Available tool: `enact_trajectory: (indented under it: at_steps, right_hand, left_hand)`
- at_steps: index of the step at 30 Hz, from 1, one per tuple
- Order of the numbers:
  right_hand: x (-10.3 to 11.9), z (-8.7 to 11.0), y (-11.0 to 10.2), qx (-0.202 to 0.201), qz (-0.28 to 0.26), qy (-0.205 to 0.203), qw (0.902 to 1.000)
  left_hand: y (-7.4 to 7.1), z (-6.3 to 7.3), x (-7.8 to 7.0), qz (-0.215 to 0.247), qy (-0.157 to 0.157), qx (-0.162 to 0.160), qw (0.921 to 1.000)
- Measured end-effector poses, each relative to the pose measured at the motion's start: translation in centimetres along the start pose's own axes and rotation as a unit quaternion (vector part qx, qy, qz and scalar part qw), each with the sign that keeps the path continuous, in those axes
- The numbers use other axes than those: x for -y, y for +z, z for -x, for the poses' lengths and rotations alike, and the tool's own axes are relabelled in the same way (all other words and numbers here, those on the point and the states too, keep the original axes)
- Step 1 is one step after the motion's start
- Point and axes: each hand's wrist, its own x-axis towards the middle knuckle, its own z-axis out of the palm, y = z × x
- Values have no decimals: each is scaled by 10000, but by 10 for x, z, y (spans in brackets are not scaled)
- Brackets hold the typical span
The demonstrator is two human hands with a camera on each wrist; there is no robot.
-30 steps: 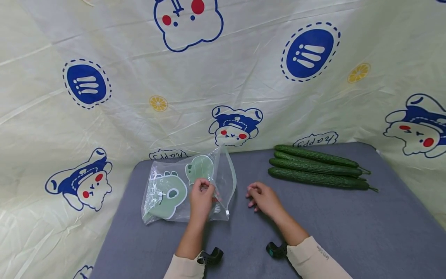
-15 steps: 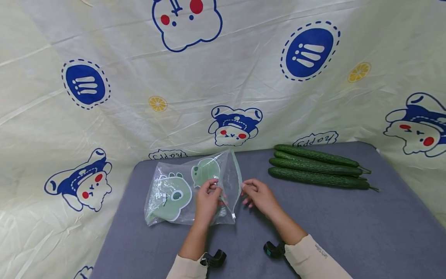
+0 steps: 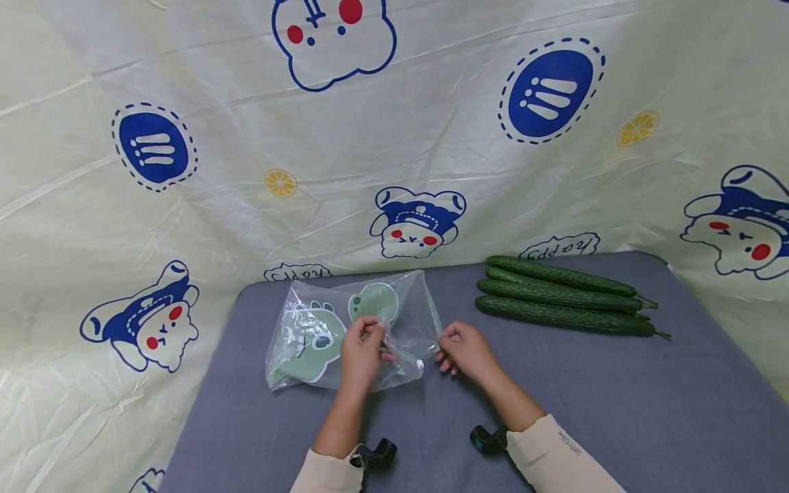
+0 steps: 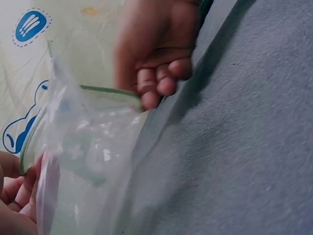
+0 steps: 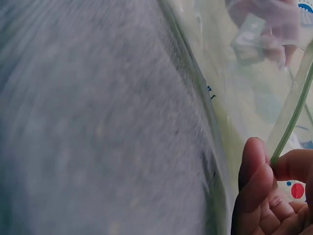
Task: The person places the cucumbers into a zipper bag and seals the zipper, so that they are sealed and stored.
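Observation:
A clear zip bag (image 3: 308,342) with green cartoon prints lies on the left part of the table, its mouth facing right and spread apart. My left hand (image 3: 360,352) pinches one lip of that mouth between thumb and fingers. The opposite lip, edged by a green zip strip (image 5: 296,113), is pinched by my right hand (image 3: 466,352) at the bag's right side. In the left wrist view the film stretches between both hands. Several long green cucumbers (image 3: 564,315) lie side by side to the right, apart from both hands.
A grey cloth covers the table (image 3: 555,397). Behind it hangs a pale printed curtain (image 3: 333,137) that meets the table's back edge. Each wrist wears a black camera, such as the left wrist camera (image 3: 377,454).
My right hand has reached left and taken hold of the bag's edge. The bag has shifted right and its mouth is pulled wider. The cucumbers have stayed put.

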Motion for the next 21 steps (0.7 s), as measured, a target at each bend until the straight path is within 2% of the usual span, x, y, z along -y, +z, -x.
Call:
enact_trajectory:
  at_steps: [4, 8, 13, 21]
  right_hand:
    - [-4, 0, -3, 27, 228, 379, 9990]
    - [-5, 1, -4, 42, 503, 484, 9975]
    - [-6, 1, -6, 75, 624, 452, 9970]
    - [-3, -3, -4, 33, 760, 48, 9971]
  left_hand:
    - [-7, -3, -4, 248, 128, -238, 9993]
    - [-12, -5, -7, 502, 229, -424, 9976]
    - [-11, -5, -6, 583, 167, -232, 9979]
    - [-7, -3, 0, 149, 148, 232, 9995]
